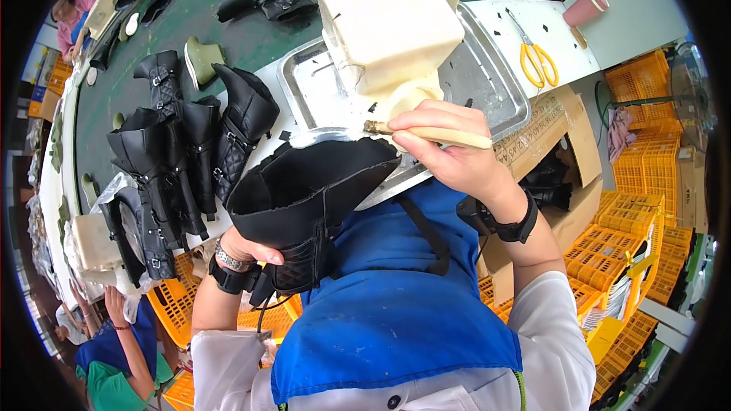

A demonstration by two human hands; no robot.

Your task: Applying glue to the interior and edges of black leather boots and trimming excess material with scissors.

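Note:
My left hand (247, 250) is closed around the lower part of a black boot (304, 202), whose wide shaft opening tilts up toward the tray. Pinched in my right hand (449, 141) is a brush (445, 136) with a wooden handle. Its dark bristles are at the mouth of a cream-coloured container (388, 23), just above the boot's rim. That container stands in a shallow metal tray (502, 80) holding whitish residue. The boot's foot is partly hidden behind my left hand and the apron.
Several black boots (164, 152) stand at the left of the table. Yellow-handled scissors (537, 65) and a pink cup (586, 6) lie at the right. A cardboard box (544, 125) and orange crates (647, 160) stand lower right. Other people (72, 19) sit along the left.

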